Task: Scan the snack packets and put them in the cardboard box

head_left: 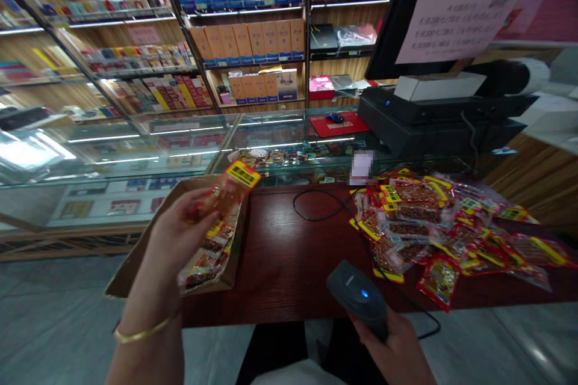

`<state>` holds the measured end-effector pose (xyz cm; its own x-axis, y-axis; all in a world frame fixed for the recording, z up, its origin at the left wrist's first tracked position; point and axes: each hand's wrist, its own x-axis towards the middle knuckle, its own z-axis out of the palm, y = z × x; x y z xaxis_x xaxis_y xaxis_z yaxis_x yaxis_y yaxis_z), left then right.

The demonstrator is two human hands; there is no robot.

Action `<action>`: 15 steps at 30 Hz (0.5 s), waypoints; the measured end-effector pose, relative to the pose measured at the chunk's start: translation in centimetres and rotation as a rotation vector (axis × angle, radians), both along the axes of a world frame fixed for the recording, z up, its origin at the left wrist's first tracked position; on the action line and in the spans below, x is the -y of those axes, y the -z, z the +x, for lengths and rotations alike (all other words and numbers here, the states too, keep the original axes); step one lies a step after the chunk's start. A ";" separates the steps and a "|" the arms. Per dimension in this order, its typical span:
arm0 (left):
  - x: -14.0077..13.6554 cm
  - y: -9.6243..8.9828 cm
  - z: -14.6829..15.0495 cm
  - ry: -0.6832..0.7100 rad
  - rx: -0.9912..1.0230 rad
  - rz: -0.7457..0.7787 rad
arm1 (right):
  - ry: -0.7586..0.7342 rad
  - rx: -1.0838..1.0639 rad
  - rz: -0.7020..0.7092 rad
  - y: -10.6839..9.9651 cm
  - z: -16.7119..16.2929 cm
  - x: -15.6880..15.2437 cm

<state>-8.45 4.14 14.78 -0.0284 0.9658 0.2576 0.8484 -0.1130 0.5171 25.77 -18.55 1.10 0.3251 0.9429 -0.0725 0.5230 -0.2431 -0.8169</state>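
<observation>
My left hand is closed on a red and yellow snack packet, whose barcode label faces up. It is above an open cardboard box with more packets inside. Wrapped around the handle of a dark barcode scanner is my right hand; a blue light glows on the scanner's top. The scanner's head points toward the left over the table's front edge. A heap of similar snack packets covers the right side of the dark red wooden table.
A black cable loops across the table. Behind it stands a glass display counter with a mouse on a red mat. A monitor bearing a paper sign rises at the right. Shelves of boxes line the back.
</observation>
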 end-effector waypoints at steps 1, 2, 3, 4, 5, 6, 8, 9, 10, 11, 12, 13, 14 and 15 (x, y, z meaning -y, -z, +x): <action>1.6 1.1 1.6 0.167 0.136 -0.020 | -0.005 -0.007 0.002 -0.2 -0.3 -0.2; 3.0 2.6 3.5 0.305 0.202 -0.085 | -0.015 -0.014 0.008 -0.3 -0.5 -0.4; 4.2 4.3 5.3 0.384 0.246 -0.142 | -0.027 -0.020 0.019 -0.5 -0.8 -0.6; 5.1 6.0 7.0 0.458 0.261 -0.221 | -0.040 -0.027 0.033 -0.7 -1.1 -0.7; 5.8 7.8 8.4 0.503 0.256 -0.282 | -0.051 -0.035 0.051 -0.8 -1.2 -0.8; 6.2 9.3 9.4 0.528 0.218 -0.328 | -0.059 -0.042 0.069 -0.9 -1.4 -0.9; 6.5 11.7 10.5 0.522 0.143 -0.370 | -0.083 -0.044 0.085 -0.9 -1.3 -0.8; 6.5 12.4 10.5 0.500 0.120 -0.370 | -0.098 -0.037 0.080 -0.8 -1.2 -0.7; 6.5 12.8 10.4 0.467 0.093 -0.353 | -0.112 -0.025 0.069 -0.6 -1.0 -0.5; 6.6 13.0 10.2 0.433 0.058 -0.319 | -0.123 -0.010 0.052 -0.3 -0.8 -0.4; 6.6 13.1 10.0 0.410 0.012 -0.279 | -0.123 0.006 0.035 0.0 -0.5 -0.2; 6.8 13.1 9.9 0.406 -0.039 -0.241 | -0.115 0.023 0.021 0.3 -0.3 0.0; 6.9 13.1 9.9 0.421 -0.087 -0.213 | -0.105 0.036 0.008 0.6 -0.1 0.2; 7.1 13.1 9.9 0.449 -0.127 -0.202 | -0.098 0.045 -0.003 0.8 0.1 0.3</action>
